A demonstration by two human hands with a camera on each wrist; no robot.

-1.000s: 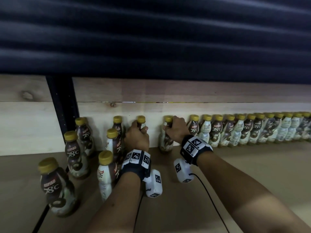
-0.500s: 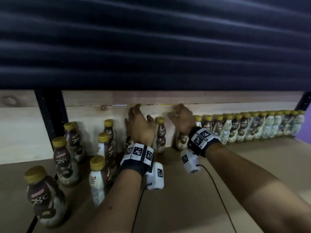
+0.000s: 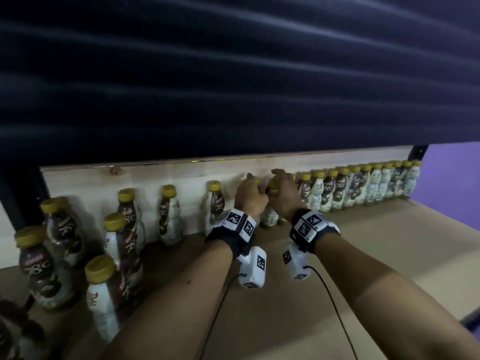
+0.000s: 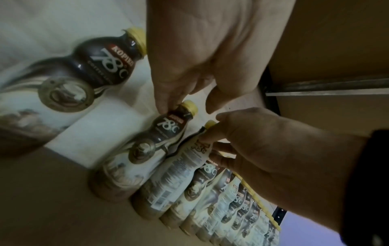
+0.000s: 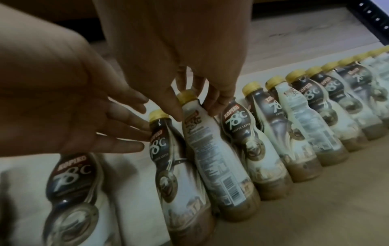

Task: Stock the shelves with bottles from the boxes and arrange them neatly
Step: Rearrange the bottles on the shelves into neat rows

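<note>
fingers (image 5: 172, 106) of the right hand (image 3: 284, 197) pinch the neck of a pale-labelled bottle (image 5: 212, 149) just under its yellow cap, thumb on one side and fingertips on the other. the left hand (image 3: 250, 197) has its fingers nearly straight, their tips resting against the neck and shoulder of a dark-labelled bottle (image 5: 168, 158) that stands touching the pale one on its left; nothing is clasped in that hand.

both bottles stand upright on the brown shelf (image 3: 363, 255) against its pale wooden back board (image 3: 145, 175), at the left end of a tight row of bottles (image 3: 363, 188) that runs along the board to the right, as far as a black upright post (image 3: 418, 154).

to the left, one more bottle (image 3: 215, 201) stands near the left hand with a gap between, and further loose bottles (image 3: 117, 229) stand scattered and unaligned toward the shelf's front corner. a dark ribbed panel (image 3: 233, 74) hangs low over the shelf and hides the space above the caps. both wrists carry black bands with white marker blocks (image 3: 253, 268) and trailing cables.
</note>
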